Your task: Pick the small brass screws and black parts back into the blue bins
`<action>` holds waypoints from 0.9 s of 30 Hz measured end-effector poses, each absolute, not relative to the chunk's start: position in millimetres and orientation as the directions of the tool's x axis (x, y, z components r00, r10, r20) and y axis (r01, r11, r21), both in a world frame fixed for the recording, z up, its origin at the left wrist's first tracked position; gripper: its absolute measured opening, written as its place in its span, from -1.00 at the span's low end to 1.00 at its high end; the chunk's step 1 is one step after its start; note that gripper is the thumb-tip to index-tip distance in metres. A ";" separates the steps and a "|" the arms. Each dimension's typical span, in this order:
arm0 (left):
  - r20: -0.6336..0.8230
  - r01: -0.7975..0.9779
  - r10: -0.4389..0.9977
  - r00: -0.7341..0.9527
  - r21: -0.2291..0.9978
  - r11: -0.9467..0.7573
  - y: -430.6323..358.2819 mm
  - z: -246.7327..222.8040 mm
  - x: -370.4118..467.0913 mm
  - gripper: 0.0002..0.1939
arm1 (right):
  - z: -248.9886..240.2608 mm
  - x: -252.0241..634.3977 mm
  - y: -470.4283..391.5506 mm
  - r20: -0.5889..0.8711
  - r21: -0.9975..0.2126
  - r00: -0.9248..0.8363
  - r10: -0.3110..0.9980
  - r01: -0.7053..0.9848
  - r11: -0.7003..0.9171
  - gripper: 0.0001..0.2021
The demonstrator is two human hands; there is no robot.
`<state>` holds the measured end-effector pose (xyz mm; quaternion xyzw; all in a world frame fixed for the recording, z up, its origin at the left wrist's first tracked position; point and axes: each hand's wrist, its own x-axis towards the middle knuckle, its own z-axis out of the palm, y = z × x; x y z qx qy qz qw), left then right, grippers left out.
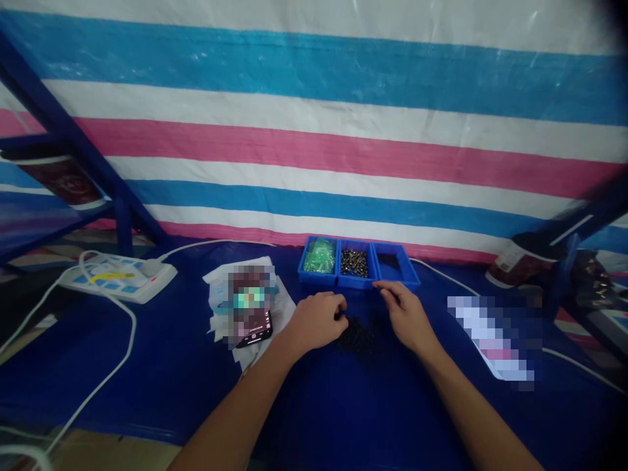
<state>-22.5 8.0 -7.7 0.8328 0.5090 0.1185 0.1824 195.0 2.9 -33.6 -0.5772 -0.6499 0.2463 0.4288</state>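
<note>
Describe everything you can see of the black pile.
The pile is a low, loose heap of many small black pieces, too dark and blurred to tell their shape or material. It lies directly on the blue table, on the wearer's side of the bins. The left hand is at its left edge, apparently touching; the right hand is apart, to its right.

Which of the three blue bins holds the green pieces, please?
The leftmost bin; the middle bin holds shiny parts, the right bin dark pieces.
</note>
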 end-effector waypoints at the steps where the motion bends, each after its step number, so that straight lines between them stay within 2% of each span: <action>1: 0.010 0.808 0.891 0.454 0.417 -0.416 7.5 -7.7 -22.7 -0.80 | -32.8 194.1 2.1 0.260 -0.827 0.044 0.965 0.525 0.199 -0.71; 7: 0.017 0.820 0.892 0.452 0.384 -0.423 6.4 -4.2 -24.6 -0.82 | -25.3 190.2 -6.9 0.100 -0.941 0.041 0.994 0.328 0.081 -0.76; 9: 0.012 0.823 0.892 0.452 0.381 -0.422 6.2 -2.9 -24.5 -0.83 | -23.0 189.8 -9.5 0.051 -0.934 0.039 0.998 0.356 0.034 -0.75; 12: 0.004 0.826 0.891 0.454 0.375 -0.422 5.6 -1.5 -24.5 -0.82 | -22.5 191.1 -11.2 0.009 -0.894 0.036 0.999 0.447 -0.008 -0.63; 15: -0.008 0.823 0.890 0.457 0.383 -0.419 5.6 -1.3 -25.4 -0.81 | -23.2 194.4 -10.3 -0.019 -0.903 0.019 1.000 0.429 -0.025 -0.58; 17: -0.007 0.816 0.886 0.463 0.395 -0.423 6.6 -1.9 -26.9 -0.80 | -22.4 197.7 -9.0 0.005 -0.937 0.109 0.994 0.348 -0.033 -0.63; 19: 0.002 0.809 0.885 0.466 0.404 -0.427 8.7 -3.0 -28.5 -0.81 | -20.2 201.7 -7.6 0.074 -0.966 0.310 0.948 0.260 -0.010 -0.68; 20: 0.005 0.807 0.883 0.469 0.405 -0.430 9.9 -3.7 -29.3 -0.81 | -18.9 203.8 -7.0 0.123 -0.968 0.411 0.903 0.250 0.018 -0.63; 22: 0.017 0.804 0.882 0.472 0.402 -0.438 12.0 -4.5 -30.4 -0.81 | -16.7 207.5 -6.5 0.200 -0.956 0.498 0.844 0.288 0.057 -0.56; 24: 0.000 0.798 0.877 0.480 0.416 -0.437 12.7 -4.5 -30.9 -0.82 | -15.5 209.6 -7.0 0.237 -0.934 0.474 0.848 0.351 0.065 -0.62; 27: -0.035 0.793 0.871 0.490 0.432 -0.429 11.3 -3.3 -31.0 -0.81 | -16.2 209.3 -9.4 0.243 -0.868 0.285 0.927 0.491 0.077 -0.71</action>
